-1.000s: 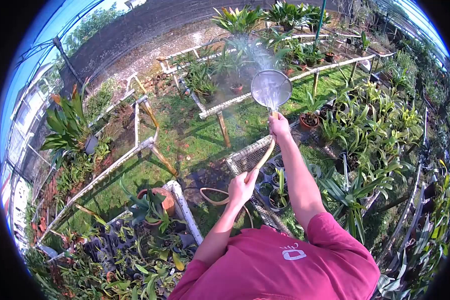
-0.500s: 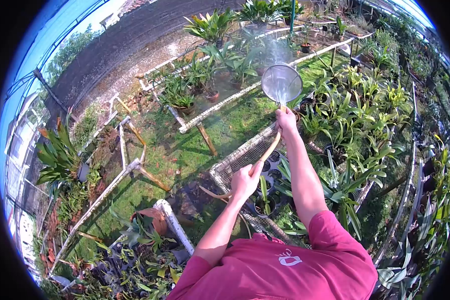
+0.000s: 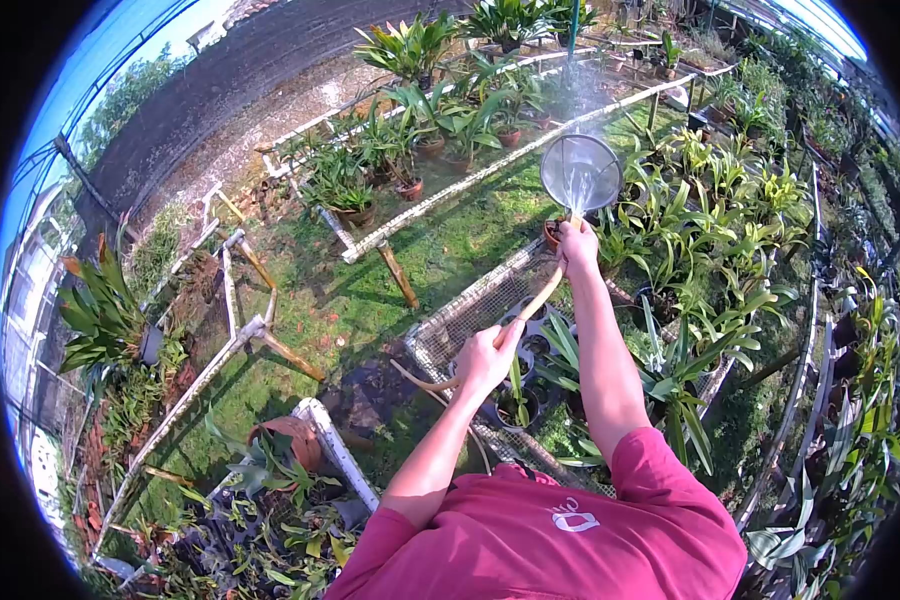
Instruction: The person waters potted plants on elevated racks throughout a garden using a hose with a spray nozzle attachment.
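My right hand (image 3: 577,245) is closed around the front end of a tan garden hose (image 3: 540,298), arm stretched forward. Just beyond it is a round mesh strainer (image 3: 592,168); its handle is hidden, so I cannot tell how it is held. Water (image 3: 577,192) shoots from the hose into the mesh and passes on as fine spray. Lower and to the left, my left hand (image 3: 485,360) grips the same hose farther back, and the hose trails behind it. Below the hands, a potted plant (image 3: 515,408) stands on a wire-mesh bench (image 3: 457,328).
Leafy potted plants (image 3: 715,225) crowd the bench on the right. Another white-railed bench (image 3: 440,210) with pots lies ahead. A white rail (image 3: 340,455) and plants are at lower left. Grass (image 3: 345,290) runs between the benches, and a dark net fence (image 3: 260,95) stands behind.
The strainer and hose end have swung slightly right within the view, the spray with them. The surroundings have shifted a little left. Both hands keep their grip on the hose.
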The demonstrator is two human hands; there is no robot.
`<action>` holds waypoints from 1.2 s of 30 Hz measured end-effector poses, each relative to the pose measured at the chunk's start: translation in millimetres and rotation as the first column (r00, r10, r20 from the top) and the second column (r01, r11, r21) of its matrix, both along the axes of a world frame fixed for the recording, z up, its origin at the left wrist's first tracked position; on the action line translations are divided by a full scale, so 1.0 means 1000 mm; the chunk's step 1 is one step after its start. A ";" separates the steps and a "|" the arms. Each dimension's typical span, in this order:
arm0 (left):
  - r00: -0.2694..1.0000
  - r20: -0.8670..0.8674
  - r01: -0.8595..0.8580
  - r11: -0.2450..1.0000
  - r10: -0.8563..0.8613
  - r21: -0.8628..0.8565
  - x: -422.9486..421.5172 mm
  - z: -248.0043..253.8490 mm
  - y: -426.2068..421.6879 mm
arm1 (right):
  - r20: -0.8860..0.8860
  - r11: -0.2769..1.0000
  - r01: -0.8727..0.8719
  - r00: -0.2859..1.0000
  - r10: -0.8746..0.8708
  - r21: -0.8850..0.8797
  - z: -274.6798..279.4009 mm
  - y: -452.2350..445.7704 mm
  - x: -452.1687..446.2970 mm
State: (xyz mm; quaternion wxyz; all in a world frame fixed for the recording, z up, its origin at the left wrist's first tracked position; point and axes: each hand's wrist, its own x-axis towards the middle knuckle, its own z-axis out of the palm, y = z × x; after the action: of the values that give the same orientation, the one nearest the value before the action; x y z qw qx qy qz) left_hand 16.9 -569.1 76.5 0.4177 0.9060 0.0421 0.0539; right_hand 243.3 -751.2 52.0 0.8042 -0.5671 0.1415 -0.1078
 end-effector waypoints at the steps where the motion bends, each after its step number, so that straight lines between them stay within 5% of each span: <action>1: 1.000 0.009 0.005 1.000 -0.005 -0.011 -0.001 -0.002 0.002 | -0.016 1.000 0.005 1.000 -0.005 -0.010 0.001 0.002 -0.004; 23: 0.980 0.003 -0.200 0.979 0.200 -0.029 -0.046 -0.016 0.101 | -0.019 0.927 -0.368 0.930 0.367 -0.078 0.017 0.157 -0.020; 36: 0.953 0.024 -0.301 0.953 0.302 -0.016 -0.052 -0.008 0.131 | 0.021 0.935 -0.334 0.941 0.339 -0.117 0.024 0.205 -0.011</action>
State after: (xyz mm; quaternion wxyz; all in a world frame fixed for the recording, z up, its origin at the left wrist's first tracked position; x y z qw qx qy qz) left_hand -34.6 -438.5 68.5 0.4106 0.8856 0.1746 0.1288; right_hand 232.7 -546.2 75.5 0.7804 -0.6249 0.0197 0.0121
